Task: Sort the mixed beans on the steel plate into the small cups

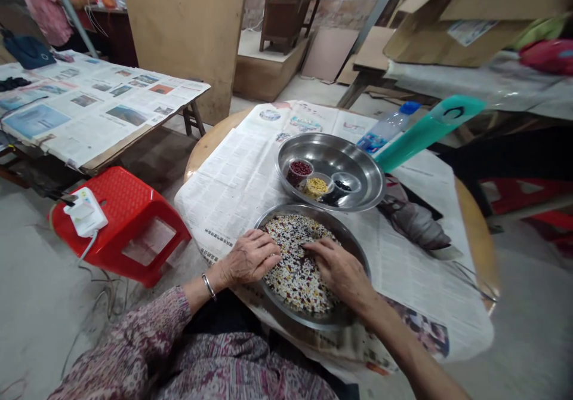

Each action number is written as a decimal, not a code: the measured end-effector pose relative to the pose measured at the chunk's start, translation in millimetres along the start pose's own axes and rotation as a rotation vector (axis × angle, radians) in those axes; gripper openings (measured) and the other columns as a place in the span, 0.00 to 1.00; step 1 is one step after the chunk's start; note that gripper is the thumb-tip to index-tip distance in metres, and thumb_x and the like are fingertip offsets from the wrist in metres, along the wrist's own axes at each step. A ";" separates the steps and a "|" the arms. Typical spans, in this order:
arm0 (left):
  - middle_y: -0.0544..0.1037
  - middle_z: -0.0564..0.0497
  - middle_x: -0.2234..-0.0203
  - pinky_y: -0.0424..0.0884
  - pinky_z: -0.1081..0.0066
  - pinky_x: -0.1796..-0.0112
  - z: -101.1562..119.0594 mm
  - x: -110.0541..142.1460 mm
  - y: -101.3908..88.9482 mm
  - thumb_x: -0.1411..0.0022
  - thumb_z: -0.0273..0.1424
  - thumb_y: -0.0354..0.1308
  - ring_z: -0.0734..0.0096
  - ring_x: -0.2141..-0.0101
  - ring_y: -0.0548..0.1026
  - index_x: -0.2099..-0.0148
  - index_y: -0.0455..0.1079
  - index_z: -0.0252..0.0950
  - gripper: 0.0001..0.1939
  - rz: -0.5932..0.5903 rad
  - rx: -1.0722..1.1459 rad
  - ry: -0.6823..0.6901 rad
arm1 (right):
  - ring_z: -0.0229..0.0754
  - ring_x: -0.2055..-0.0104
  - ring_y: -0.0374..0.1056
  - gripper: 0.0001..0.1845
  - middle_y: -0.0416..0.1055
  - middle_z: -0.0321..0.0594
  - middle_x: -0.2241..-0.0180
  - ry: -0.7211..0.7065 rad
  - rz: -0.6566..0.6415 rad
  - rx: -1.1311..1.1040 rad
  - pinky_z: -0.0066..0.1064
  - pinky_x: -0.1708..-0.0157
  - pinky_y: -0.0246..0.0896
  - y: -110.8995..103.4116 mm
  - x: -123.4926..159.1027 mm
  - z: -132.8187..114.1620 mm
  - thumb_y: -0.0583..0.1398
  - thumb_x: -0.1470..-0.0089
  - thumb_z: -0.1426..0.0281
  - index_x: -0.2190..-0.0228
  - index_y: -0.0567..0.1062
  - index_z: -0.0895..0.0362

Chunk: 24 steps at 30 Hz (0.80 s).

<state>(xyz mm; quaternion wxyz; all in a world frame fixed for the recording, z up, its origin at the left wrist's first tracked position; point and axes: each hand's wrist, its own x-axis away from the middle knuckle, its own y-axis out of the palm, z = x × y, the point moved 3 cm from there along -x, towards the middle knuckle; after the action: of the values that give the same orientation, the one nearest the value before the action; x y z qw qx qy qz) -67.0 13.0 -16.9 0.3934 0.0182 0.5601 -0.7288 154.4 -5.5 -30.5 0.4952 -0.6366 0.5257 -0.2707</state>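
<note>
A steel basin (358, 251) in front of me holds a layer of white grains mixed with dark, red and yellow beans (295, 274). My left hand (253, 258) lies palm down over its left rim, fingers loosely bent and slightly apart at the edge of the mix. From the right, my right hand (338, 268) reaches in with curled fingers touching the beans; whatever is between its fingertips is hidden. Just behind, a second steel basin (367, 170) carries cups of red beans (300, 170), yellow beans (317, 186) and black beans (344, 186).
Newspaper (224, 191) covers the round table. A plastic bottle (385, 126), a long green plastic object (430, 131) and a grey crumpled bundle (414, 224) lie right of the basins. A red stool (120, 197) holds a white power strip (85, 212). Someone in pink (45, 6) is at far left.
</note>
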 end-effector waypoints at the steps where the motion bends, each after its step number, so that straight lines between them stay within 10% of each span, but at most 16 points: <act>1: 0.77 0.47 0.64 0.66 0.65 0.52 -0.2 0.0 0.1 0.26 0.34 0.44 0.69 0.61 0.71 0.59 0.71 0.33 0.16 0.004 0.004 -0.001 | 0.43 0.59 0.71 0.16 0.73 0.43 0.62 0.032 0.037 0.030 0.36 0.58 0.69 -0.3 -0.7 3.9 0.52 0.42 0.74 0.57 0.76 0.54; 11: 0.75 0.49 0.68 0.63 0.64 0.55 -2.0 2.1 3.0 0.27 0.34 0.44 0.68 0.63 0.68 0.61 0.70 0.34 0.16 -0.022 0.001 0.000 | 0.40 0.64 0.73 0.11 0.77 0.39 0.66 -0.028 -0.133 -0.122 0.32 0.62 0.65 -8.8 -3.1 -30.9 0.54 0.40 0.67 0.64 0.77 0.53; 18: 0.74 0.49 0.69 0.63 0.64 0.56 -3.3 3.1 7.5 0.26 0.34 0.41 0.68 0.65 0.67 0.62 0.69 0.35 0.18 -0.021 -0.003 0.005 | 0.46 0.62 0.69 0.16 0.77 0.44 0.64 0.288 0.398 0.024 0.39 0.59 0.63 -78.0 -60.1 38.4 0.56 0.44 0.58 0.66 0.79 0.55; 24: 0.73 0.50 0.70 0.62 0.64 0.56 -4.6 3.1 7.7 0.26 0.35 0.41 0.69 0.65 0.67 0.63 0.68 0.35 0.18 -0.014 -0.030 0.023 | 0.52 0.54 0.64 0.11 0.74 0.48 0.58 0.439 0.361 0.174 0.44 0.58 0.60 -83.1 -115.1 95.8 0.59 0.52 0.64 0.75 0.80 0.55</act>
<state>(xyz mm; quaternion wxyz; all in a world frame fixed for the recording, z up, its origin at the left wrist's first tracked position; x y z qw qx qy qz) -66.5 14.6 -26.2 0.3821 0.0171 0.5755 -0.7228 236.0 131.9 31.0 0.4625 -0.4142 0.6997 -0.3534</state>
